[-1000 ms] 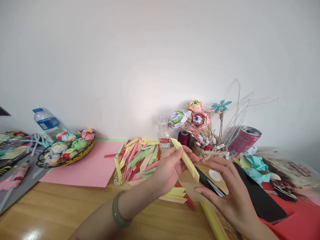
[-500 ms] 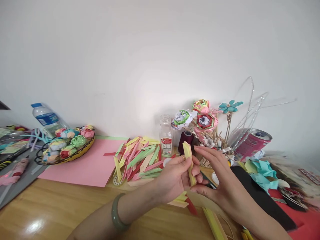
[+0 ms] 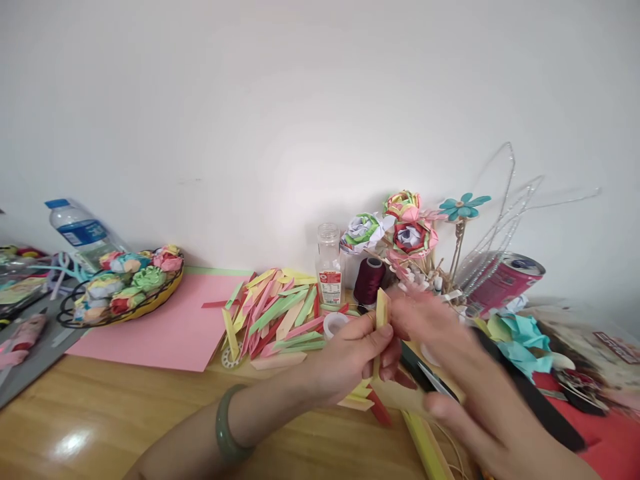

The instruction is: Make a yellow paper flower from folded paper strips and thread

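My left hand (image 3: 353, 353) is closed round a folded yellow paper strip (image 3: 383, 310), pinching it upright between thumb and fingers. My right hand (image 3: 460, 373), blurred by motion, is just right of the strip. Its fingers stretch forward with the thumb apart, and I see nothing held in it. Under and between the hands lie several yellow and red paper strips (image 3: 357, 402) and a dark-handled tool with a metal blade (image 3: 433, 380), partly hidden. Beyond my left hand is a pile of coloured folded paper strips (image 3: 280, 313).
A glass bottle (image 3: 329, 267) and a dark red thread spool (image 3: 370, 280) stand by the wall, beside paper flowers (image 3: 410, 237). A pink can (image 3: 507, 283) is at right. At left, a basket (image 3: 175, 293) of paper flowers rests on pink paper (image 3: 200, 333), near a water bottle (image 3: 80, 233).
My right hand has moved away from the strip to the right, its thumb now farther off. My left hand keeps its hold on the strip. The view has shifted slightly.
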A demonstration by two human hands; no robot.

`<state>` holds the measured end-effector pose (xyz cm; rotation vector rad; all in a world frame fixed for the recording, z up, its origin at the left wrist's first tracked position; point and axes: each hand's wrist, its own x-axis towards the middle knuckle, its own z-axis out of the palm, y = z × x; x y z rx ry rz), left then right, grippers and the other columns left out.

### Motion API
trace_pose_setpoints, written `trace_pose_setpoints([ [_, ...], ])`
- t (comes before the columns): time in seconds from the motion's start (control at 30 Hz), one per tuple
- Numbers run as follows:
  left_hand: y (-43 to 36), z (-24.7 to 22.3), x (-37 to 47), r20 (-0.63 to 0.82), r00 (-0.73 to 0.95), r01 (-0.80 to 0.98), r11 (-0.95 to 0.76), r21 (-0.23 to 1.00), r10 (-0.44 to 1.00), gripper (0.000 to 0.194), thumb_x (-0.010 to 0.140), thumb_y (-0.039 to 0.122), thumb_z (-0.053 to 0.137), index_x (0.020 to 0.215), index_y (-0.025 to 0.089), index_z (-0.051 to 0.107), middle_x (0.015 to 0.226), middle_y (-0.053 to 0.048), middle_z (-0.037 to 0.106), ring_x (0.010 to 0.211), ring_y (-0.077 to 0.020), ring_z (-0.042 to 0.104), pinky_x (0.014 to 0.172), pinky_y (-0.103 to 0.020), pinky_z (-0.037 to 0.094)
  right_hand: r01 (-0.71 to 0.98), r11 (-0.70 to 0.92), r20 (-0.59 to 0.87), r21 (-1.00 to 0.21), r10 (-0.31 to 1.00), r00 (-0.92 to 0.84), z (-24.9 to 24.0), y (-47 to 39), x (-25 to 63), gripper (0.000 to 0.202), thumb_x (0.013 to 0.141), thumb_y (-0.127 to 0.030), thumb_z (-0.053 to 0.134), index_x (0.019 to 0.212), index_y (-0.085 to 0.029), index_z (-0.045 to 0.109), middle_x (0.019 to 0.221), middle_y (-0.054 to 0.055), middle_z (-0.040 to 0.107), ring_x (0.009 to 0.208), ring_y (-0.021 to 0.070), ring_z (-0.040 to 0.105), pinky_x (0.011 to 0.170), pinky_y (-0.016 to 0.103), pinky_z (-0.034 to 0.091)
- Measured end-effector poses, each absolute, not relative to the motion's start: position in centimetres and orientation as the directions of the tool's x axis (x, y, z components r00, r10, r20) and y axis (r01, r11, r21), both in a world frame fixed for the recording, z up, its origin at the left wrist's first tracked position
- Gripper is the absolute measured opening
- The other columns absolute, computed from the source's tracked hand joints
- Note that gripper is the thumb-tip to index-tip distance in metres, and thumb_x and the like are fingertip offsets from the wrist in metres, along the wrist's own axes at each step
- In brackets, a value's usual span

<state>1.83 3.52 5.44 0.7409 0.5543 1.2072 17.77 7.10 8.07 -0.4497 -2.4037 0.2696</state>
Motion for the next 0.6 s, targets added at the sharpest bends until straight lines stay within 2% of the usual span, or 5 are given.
trace_pose_setpoints([
  [0.07,3.5,5.4,1.7,0.014,0.270,-0.617,0.162,0.770,0.963,0.034,0.073,0.044,0.064,0.076,0.014,0.048,0.056,0.006,0.043,0.048,-0.0051,0.041,0.059,-0.025,0.045,0.205,0.898,0.502,-0.389,0.393,-0.770,8.2,7.0,17.8,0.053,0.092,-0.041,0.031,0.142,-0.029,0.018,0.145,0.002,0.031,0.130,0.0260,0.030,0.106,0.046,0.028],
  [0.17,3.5,5.4,1.6,0.009,0.300,-0.616,0.186,0.765,0.954,0.031,0.075,0.041,0.063,0.081,0.014,0.050,0.057,0.007,0.042,0.048,-0.0045,0.040,0.065,-0.029,0.047,0.139,0.810,0.633,-0.569,0.540,-0.554,8.3,7.0,18.0,0.060,0.088,-0.046,0.039,0.141,-0.028,0.018,0.147,0.002,0.025,0.132,0.0265,0.024,0.108,0.044,0.025],
  [0.33,3.3,5.7,1.5,0.020,0.367,-0.645,0.239,0.726,0.930,0.028,0.075,0.039,0.063,0.081,0.013,0.052,0.057,0.005,0.043,0.052,-0.0068,0.044,0.065,-0.029,0.047,0.286,0.820,0.496,-0.496,0.538,-0.682,7.7,7.2,17.5,0.101,0.065,-0.051,0.068,0.142,-0.027,0.007,0.148,0.005,0.018,0.134,0.0308,0.018,0.106,0.047,0.028],
  [0.43,3.3,5.6,1.4,0.014,0.406,-0.648,0.278,0.709,0.914,0.027,0.077,0.038,0.061,0.082,0.013,0.053,0.057,0.004,0.044,0.055,-0.0079,0.046,0.060,-0.025,0.043,0.295,0.800,0.405,-0.523,0.537,-0.740,6.8,7.2,16.9,0.097,0.070,-0.035,0.068,0.142,-0.026,0.003,0.145,0.007,0.027,0.132,0.0273,0.024,0.105,0.048,0.028],
  [0.6,3.3,5.5,1.2,0.018,0.410,-0.662,0.284,0.694,0.912,0.024,0.078,0.036,0.060,0.083,0.014,0.053,0.058,0.004,0.044,0.055,-0.0082,0.047,0.058,-0.024,0.041,0.282,0.768,0.417,-0.575,0.572,-0.706,6.0,7.2,16.3,0.090,0.070,-0.024,0.067,0.140,-0.029,0.010,0.142,0.006,0.035,0.129,0.0240,0.030,0.105,0.045,0.029],
])
